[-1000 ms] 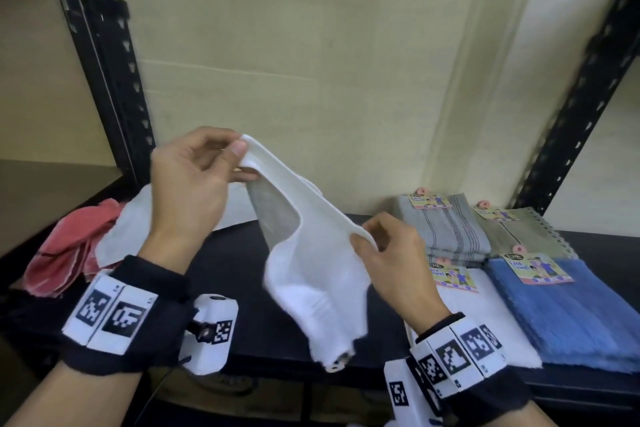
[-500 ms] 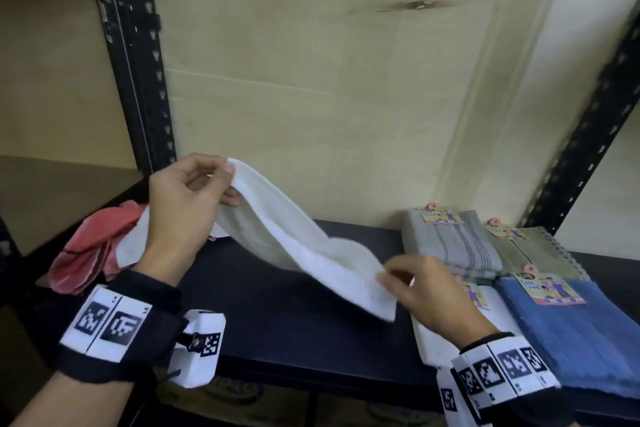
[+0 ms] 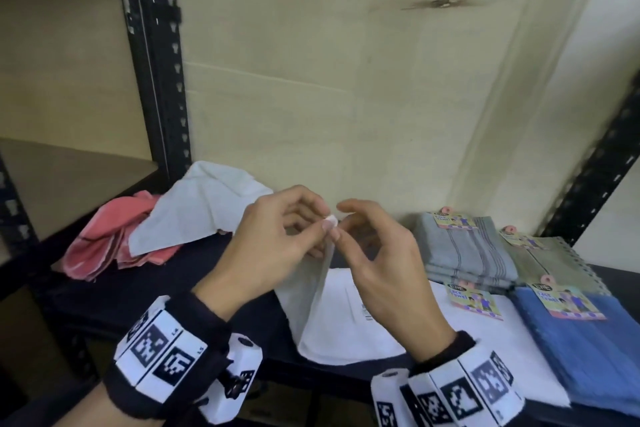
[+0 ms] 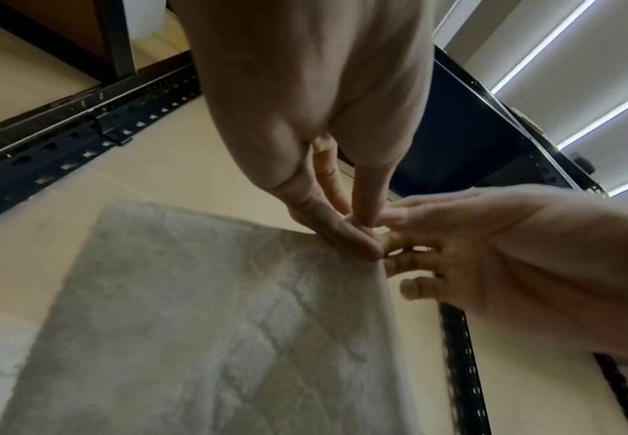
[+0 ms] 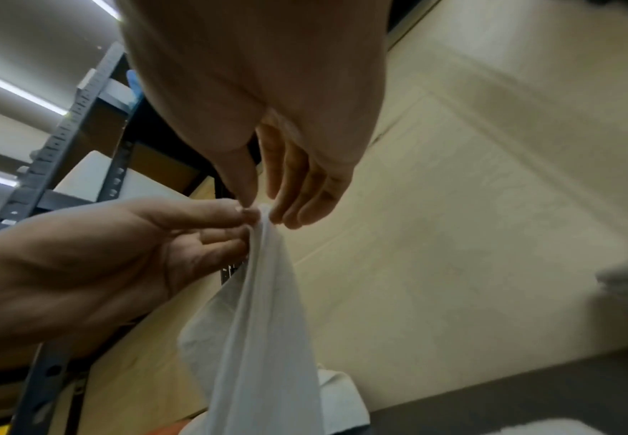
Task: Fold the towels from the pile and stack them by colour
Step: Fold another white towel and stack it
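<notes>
Now both hands [image 3: 330, 236] pinch the white towel [image 3: 341, 319], hanging lengthwise downward

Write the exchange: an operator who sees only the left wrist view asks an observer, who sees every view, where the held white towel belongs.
Operator: Is there a white stack yet?
Observer: Yes. A flat white towel lies on the shelf, beside the blue towel.
Operator: What remains in the pile?
Observer: A pink towel under a crumpled white towel, at the left.
Operator: Does the right hand grip too?
Observer: Yes. The right wrist view shows it pinching the held towel at the corner, next to the left hand.
</notes>
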